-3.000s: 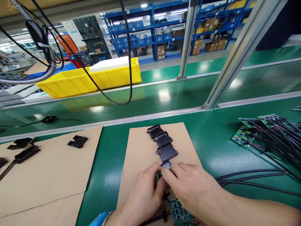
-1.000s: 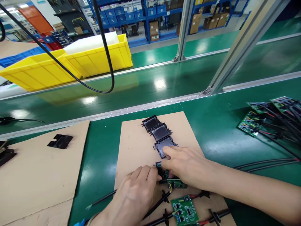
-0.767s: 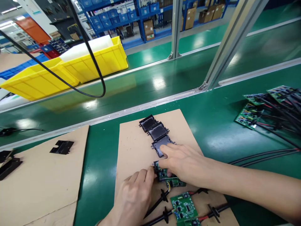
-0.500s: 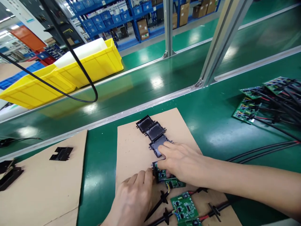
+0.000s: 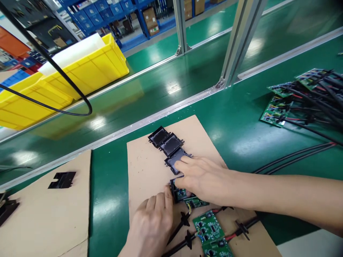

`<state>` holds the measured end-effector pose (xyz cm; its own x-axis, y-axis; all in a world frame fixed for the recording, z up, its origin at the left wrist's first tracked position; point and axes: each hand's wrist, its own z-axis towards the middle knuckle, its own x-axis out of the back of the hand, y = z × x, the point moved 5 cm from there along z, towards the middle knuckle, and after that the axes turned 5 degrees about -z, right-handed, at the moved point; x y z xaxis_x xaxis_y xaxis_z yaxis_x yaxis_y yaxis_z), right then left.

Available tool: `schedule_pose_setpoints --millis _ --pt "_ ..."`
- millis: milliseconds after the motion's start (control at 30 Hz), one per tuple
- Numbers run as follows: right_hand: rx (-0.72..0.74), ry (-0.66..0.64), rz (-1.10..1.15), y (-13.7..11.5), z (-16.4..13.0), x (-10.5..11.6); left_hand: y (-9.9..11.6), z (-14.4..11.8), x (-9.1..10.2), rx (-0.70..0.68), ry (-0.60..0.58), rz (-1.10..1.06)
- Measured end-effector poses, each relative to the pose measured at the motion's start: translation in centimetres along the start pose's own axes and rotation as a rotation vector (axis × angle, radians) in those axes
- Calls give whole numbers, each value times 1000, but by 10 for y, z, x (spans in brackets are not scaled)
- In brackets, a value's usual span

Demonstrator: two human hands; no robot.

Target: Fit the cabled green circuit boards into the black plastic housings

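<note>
Green circuit board [image 5: 180, 193] is pinned into a black housing [image 5: 177, 162] mid-cardboard by right hand [image 5: 205, 178], fingers flat; left hand [image 5: 152, 223] fingertips brace its near-left edge, nothing gripped; uneven pressure could tilt the board, leaving it misseated.

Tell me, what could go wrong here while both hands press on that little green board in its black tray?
The right hand also leans on the neighbouring empty black tray, so that tray could be nudged out of its row. The left hand steadies the circuit board only at its edge; a slip might seat it crooked. The black cables run right beside the hands, and a snag could drag the next board.
</note>
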<state>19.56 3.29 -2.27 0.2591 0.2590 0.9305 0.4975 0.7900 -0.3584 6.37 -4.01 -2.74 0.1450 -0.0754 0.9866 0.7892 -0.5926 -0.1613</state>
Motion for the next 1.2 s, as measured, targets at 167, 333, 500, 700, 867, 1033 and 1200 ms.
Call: schedule_pose_setpoints --millis 167,333,500,700,867,1033,1200 --pt "63 -12 9 2 1 -3 16 8 -10 130 -105 143" --pt "95 -36 -37 0 3 -6 12 9 -18 152 -103 153" --pt "132 -42 -68 -1 5 -7 -12 5 -4 133 29 -186" --pt "151 -62 -93 -4 7 -3 -9 9 -4 -95 47 -297" --pt "94 -73 -74 -5 4 -5 -8 7 -8 -107 69 -306" --pt "-13 -47 4 2 1 -4 -30 2 -12 35 123 -564" --pt "-107 -32 44 3 15 6 -43 7 -11 132 131 -671"
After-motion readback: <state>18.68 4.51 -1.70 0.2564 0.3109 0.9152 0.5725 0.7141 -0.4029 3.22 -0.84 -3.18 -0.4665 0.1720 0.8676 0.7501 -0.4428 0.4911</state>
